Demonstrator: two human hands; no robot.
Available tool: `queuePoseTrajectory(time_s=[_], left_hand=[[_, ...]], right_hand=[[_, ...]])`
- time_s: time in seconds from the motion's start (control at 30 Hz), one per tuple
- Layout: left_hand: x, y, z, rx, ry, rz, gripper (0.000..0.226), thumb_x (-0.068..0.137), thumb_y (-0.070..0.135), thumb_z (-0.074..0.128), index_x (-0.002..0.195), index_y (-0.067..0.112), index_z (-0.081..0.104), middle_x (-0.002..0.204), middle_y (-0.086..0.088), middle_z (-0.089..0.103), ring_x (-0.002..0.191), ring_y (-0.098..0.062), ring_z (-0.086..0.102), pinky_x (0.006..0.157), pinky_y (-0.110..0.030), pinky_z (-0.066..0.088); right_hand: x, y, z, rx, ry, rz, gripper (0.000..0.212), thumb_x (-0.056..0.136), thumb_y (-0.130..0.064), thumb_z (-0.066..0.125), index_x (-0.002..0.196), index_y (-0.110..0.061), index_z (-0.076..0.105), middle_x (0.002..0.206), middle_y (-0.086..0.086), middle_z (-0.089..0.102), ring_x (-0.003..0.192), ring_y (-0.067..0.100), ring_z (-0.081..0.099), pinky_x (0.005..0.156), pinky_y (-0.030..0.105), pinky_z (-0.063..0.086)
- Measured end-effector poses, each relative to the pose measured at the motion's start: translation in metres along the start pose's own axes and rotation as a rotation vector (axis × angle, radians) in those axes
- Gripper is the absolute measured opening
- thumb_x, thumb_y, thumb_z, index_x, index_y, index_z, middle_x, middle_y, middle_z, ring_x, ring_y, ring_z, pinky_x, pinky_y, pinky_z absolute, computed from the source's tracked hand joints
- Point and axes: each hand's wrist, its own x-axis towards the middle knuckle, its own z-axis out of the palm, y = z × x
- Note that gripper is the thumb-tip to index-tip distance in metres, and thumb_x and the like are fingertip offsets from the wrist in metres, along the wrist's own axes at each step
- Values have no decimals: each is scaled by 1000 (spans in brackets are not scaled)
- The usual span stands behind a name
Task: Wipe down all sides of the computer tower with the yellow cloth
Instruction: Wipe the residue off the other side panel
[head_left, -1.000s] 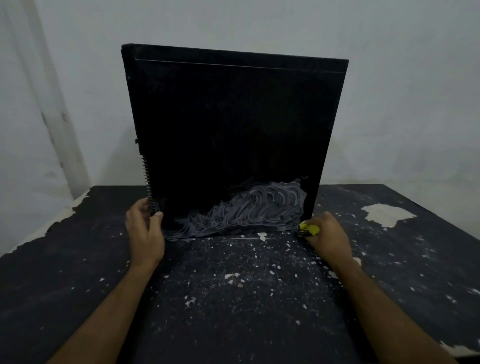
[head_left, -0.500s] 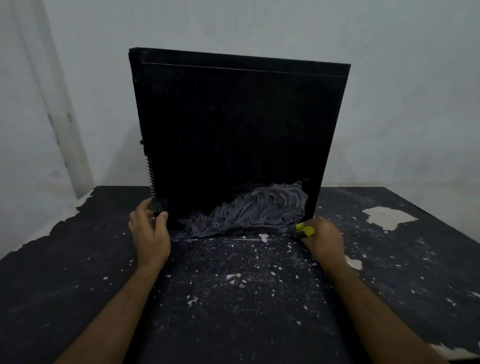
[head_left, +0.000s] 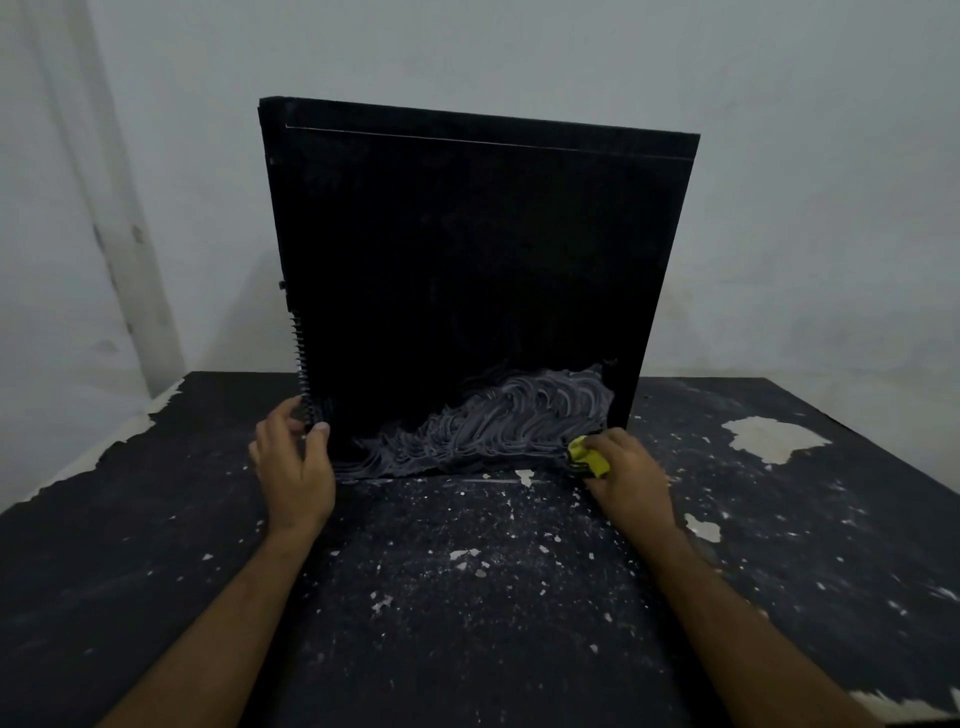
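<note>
Head view: most of the yellow cloth (head_left: 588, 456) is hidden inside the clenched right hand (head_left: 626, 475) at the computer tower (head_left: 467, 270)'s lower right corner; left hand (head_left: 293, 467) grips its lower left edge. The tower stands on a black, paint-flecked table (head_left: 467, 597) before a pale wall (head_left: 519, 52)

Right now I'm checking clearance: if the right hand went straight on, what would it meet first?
The right hand, gripping the yellow cloth, would probably meet the computer tower at its lower right corner almost at once.

The computer tower (head_left: 467, 270) stands on the tabletop (head_left: 156, 545), wall (head_left: 805, 208) behind; hands at its near lower corners.
</note>
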Motion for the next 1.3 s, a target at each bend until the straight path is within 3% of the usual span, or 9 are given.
queuePoseTrajectory(time_s=[0.17,0.3,0.47,0.63,0.8,0.87,0.97,1.13,1.3], left_hand=[[-3,3,2,-16,1,-9,53,92,34,49,139,12,52,110,-3,47,112,-28,43,94,-34,31],[-2,-2,4,-1,-13,8,53,92,35,49,139,12,51,111,-5,46,112,-30,44,95,-33,30],[-2,1,5,5,-8,12,52,93,35,49,139,11,51,110,-5,46,110,-29,44,94,-35,32],[-2,-1,4,14,2,24,52,94,37,44,138,11,52,110,-7,48,108,-30,46,94,-36,33],[-2,2,6,10,10,25,51,94,35,46,138,10,52,110,-4,46,109,-30,46,94,-39,34],[-3,3,5,11,10,23,51,94,35,46,138,9,51,110,-4,46,109,-30,46,93,-39,35],[-2,2,4,9,6,22,52,94,35,45,139,9,51,110,-6,47,109,-29,46,94,-41,36],[-3,0,5,-18,-9,10,53,95,37,43,140,11,50,114,-11,48,110,-27,45,95,-38,37],[-3,2,5,-22,-6,33,49,96,34,46,138,9,50,113,-7,45,107,-26,46,93,-38,39]], right_hand=[[1,7,-6,122,256,193,42,80,-3,79,119,-9,65,113,8,58,90,26,60,71,30,44],[3,4,0,30,0,9,38,75,-15,86,110,-14,71,110,4,62,93,23,60,71,32,47],[3,4,-3,76,198,119,48,74,0,81,117,-11,64,118,8,57,99,26,59,75,33,49],[5,-1,5,-14,-29,-29,36,73,-16,87,107,-15,72,106,2,62,93,25,62,68,34,51],[5,6,0,19,181,86,39,72,-5,84,108,-11,70,108,5,65,94,25,61,73,36,53],[6,-1,1,-3,76,-36,42,70,0,82,108,-12,72,109,4,67,96,26,62,75,38,55],[9,-6,8,-71,-130,-85,33,72,-9,85,103,-16,76,104,3,68,93,27,60,69,39,53],[5,15,-1,-111,-9,265,32,80,-26,83,108,-15,72,99,15,65,93,35,59,74,41,53],[3,0,10,-143,-31,106,33,88,-35,70,108,-9,69,91,15,66,88,32,56,74,40,47]])
